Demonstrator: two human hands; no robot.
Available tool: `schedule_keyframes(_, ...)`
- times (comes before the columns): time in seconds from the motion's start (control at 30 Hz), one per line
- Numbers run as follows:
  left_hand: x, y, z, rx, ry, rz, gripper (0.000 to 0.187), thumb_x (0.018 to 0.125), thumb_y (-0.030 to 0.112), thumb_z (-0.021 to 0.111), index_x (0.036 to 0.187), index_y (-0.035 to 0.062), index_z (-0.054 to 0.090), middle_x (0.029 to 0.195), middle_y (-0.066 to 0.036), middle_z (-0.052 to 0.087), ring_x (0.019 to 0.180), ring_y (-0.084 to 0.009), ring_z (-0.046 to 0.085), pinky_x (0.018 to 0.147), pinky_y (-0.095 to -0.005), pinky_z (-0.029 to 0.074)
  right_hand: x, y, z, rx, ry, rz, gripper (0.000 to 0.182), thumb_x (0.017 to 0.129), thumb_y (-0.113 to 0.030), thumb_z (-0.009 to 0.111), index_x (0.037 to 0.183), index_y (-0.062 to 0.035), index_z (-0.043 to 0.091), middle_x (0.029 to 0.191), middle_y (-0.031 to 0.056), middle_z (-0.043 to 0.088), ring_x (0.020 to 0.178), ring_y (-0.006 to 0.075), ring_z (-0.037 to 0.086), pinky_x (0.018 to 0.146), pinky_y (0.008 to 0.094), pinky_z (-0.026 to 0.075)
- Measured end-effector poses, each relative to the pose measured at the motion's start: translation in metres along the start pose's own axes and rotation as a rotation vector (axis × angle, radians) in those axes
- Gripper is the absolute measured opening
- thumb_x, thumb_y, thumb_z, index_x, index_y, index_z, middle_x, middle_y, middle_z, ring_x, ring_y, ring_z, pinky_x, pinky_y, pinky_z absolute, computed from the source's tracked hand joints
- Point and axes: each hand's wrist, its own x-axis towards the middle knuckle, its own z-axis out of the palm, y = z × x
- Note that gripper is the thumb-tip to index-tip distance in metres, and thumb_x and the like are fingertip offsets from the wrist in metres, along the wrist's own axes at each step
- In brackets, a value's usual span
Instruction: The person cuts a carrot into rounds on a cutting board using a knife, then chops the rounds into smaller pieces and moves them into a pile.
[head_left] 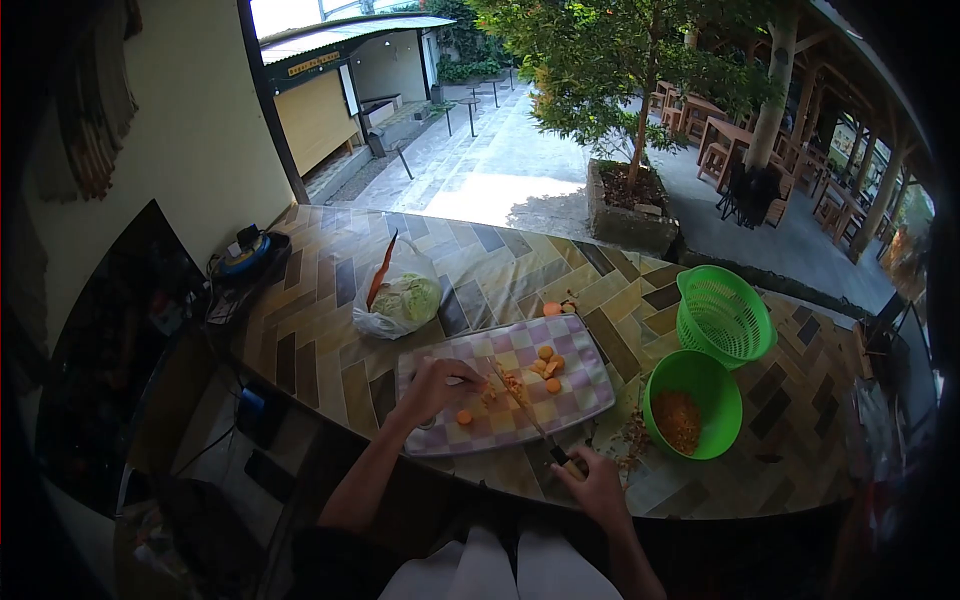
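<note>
Presently, right hand [594, 486] is closed around handle of long thin-bladed knife [533, 418]; blade lies over checkered pastel tray [592, 392]. Left hand [436, 388] has fingers narrow, near small chopped orange pieces [514, 387]; whether they pinch something, cannot tell. Thick orange round slices [546, 364] sit beyond blade, on same tray. Forward-right of right hand, bright green plastic bowl [722, 418] contains fine orange bits [677, 421]. Beyond left hand, white plastic bag [376, 323] holds pale green vegetable [411, 297].

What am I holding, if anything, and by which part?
The right grip holds a knife by its handle, blade over the tray. Whether the left grip holds anything can't be told.
</note>
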Motion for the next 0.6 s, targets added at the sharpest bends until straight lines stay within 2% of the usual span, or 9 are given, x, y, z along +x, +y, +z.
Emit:
schedule_keyframes(0.07, -0.004, -0.009, 0.009, 0.035, -0.02, 0.047, 0.016, 0.079, -0.003, 0.069, 0.094, -0.0016, 0.075, 0.094, -0.012, 0.073, 0.089, -0.0198, 0.071, 0.079, -0.032, 0.056, 0.001, -0.001, 0.001, 0.003, -0.004, 0.015, 0.034, 0.083, -0.028, 0.076, 0.093, 0.002, 0.064, 0.072, 0.019, 0.066, 0.065, 0.0305, 0.067, 0.061, 0.0378, 0.05)
schedule_keyframes(0.17, 0.002, -0.033, 0.02, 0.125, 0.001, 0.233, 0.018, 0.077, -0.003, 0.068, 0.093, -0.0012, 0.074, 0.091, -0.013, 0.072, 0.086, -0.025, 0.07, 0.079, -0.0342, 0.054, 0.002, -0.002, 0.002, 0.01, 0.023, -0.026, 0.033, 0.083, -0.028, 0.076, 0.092, 0.0022, 0.064, 0.071, 0.0179, 0.066, 0.064, 0.028, 0.067, 0.06, 0.0367, 0.049)
schedule_keyframes(0.37, 0.013, -0.053, 0.025, 0.132, -0.115, 0.375, 0.024, 0.069, -0.006, 0.065, 0.091, -0.0007, 0.074, 0.093, -0.014, 0.07, 0.092, -0.0293, 0.067, 0.084, -0.0361, 0.053, 0.001, -0.007, -0.002, 0.049, 0.019, 0.024, 0.031, 0.084, -0.026, 0.076, 0.092, 0.0015, 0.065, 0.07, 0.0165, 0.066, 0.063, 0.0257, 0.066, 0.06, 0.0359, 0.049)
schedule_keyframes(0.6, 0.019, -0.047, 0.021, 0.179, -0.205, 0.375, 0.027, 0.068, -0.008, 0.063, 0.092, -0.0021, 0.071, 0.097, -0.015, 0.068, 0.096, -0.0329, 0.064, 0.087, -0.038, 0.051, -0.002, 0.003, 0.002, 0.049, 0.022, 0.01, 0.032, 0.083, -0.026, 0.076, 0.093, 0.0022, 0.064, 0.073, 0.0171, 0.067, 0.065, 0.0275, 0.066, 0.061, 0.0362, 0.049)
